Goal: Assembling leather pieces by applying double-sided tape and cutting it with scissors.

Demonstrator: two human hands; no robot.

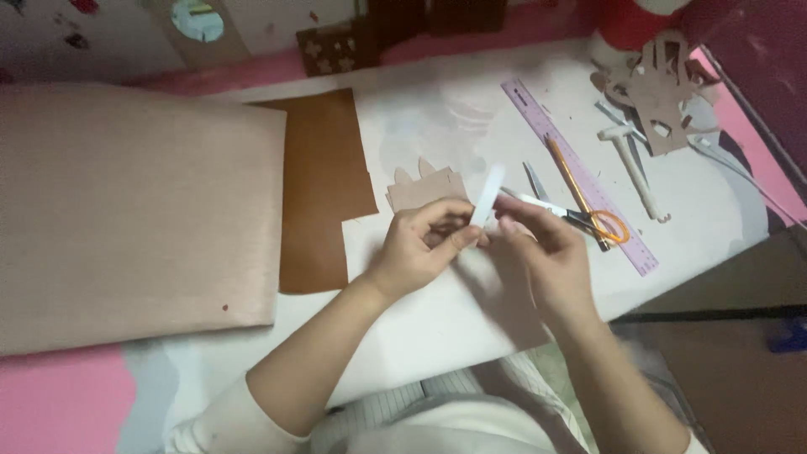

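Over the white bench [437, 328], the left hand [416, 248] and right hand [546, 252] both pinch a slim white strip [487, 195] between clenched fingers [464, 240], best held steady near its lower end, above a tan cutout [424, 189] beside the scissors [580, 217].

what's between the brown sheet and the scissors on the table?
Head view: between the brown sheet and the scissors lie a small beige cut-out and, nearer the camera, both hands holding a white strip.
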